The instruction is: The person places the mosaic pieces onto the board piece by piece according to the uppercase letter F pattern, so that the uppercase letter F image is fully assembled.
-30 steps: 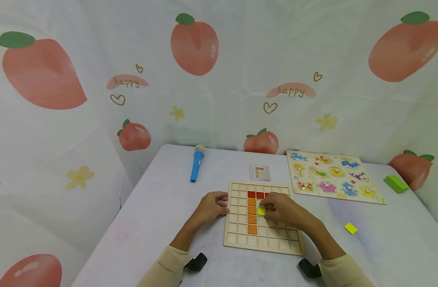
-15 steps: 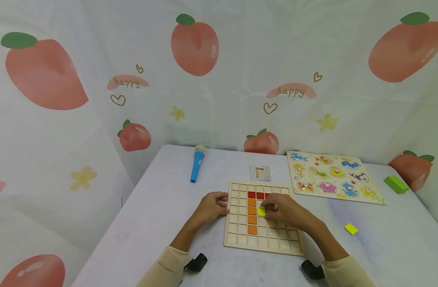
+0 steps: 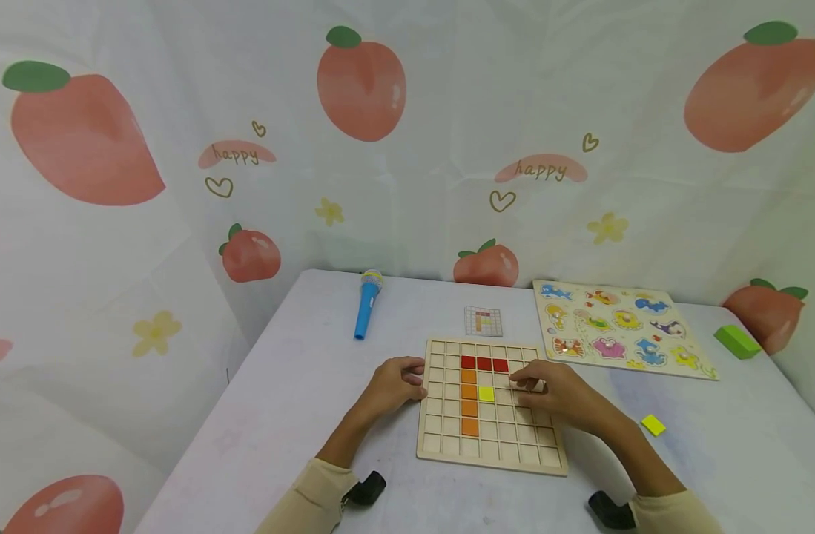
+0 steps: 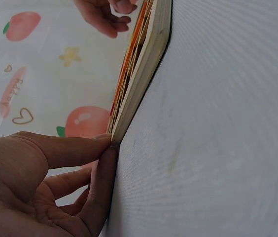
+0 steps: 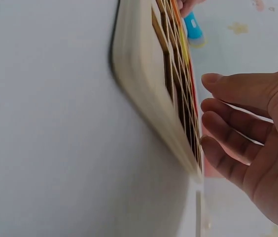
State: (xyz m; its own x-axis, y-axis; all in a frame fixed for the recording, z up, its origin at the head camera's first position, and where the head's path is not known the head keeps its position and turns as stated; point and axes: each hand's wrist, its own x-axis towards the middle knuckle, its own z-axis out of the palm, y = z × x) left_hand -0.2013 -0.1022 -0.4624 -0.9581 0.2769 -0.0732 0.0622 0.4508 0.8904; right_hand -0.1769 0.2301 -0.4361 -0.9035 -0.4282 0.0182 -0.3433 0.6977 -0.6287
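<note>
A wooden grid board (image 3: 440, 443) lies flat on the table. It bears a row of red tiles (image 3: 484, 364), a column of several orange tiles (image 3: 469, 409) and one yellow tile (image 3: 486, 394) beside the column. My left hand (image 3: 390, 387) pinches the board's left edge between thumb and finger; the left wrist view shows the thumb (image 4: 80, 150) at the rim. Over the board's right part hovers my right hand (image 3: 559, 393), its fingers loosely bent, holding nothing. Another yellow tile (image 3: 653, 425) lies on the table to the right of the board.
A small pattern card (image 3: 483, 321) lies behind the board. Further left is a blue toy microphone (image 3: 365, 308). An animal puzzle board (image 3: 607, 356) sits at the back right, with a green block (image 3: 737, 343) beyond it. A peach-print curtain hangs behind the table.
My right hand has let go of the yellow tile, which stays in its cell, and has moved right. The third red tile has come into full view. My left hand has stayed put.
</note>
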